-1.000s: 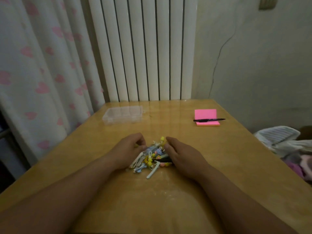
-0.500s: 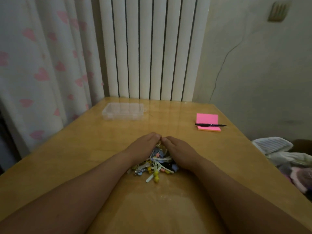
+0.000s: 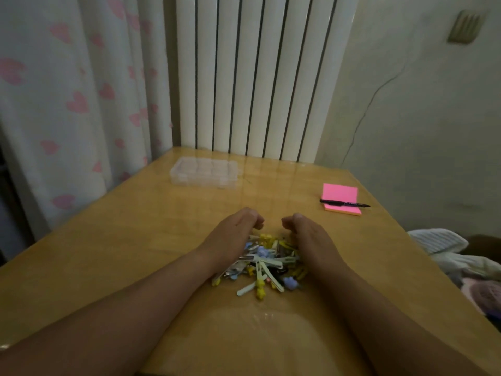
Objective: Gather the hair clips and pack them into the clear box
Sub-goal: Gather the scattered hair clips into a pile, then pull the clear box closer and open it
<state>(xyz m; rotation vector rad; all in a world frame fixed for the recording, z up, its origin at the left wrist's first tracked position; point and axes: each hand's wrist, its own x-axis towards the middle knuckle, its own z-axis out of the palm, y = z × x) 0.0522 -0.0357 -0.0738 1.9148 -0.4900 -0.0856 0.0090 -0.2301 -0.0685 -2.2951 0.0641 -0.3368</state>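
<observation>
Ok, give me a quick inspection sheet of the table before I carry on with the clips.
Surface: wooden table, glossy.
Job's things: hair clips piled between the hands; clear box far left, apart from them, no clips seen inside.
Clutter: pink notepad far right, black pen across it.
Hands: left hand and right hand cup the pile's sides, fingers curled; any held clip is hidden.
Cables: thin dark line down the wall, cable or crack, cannot tell.
Surroundings: radiator, heart-print curtain, clothes at right.
</observation>
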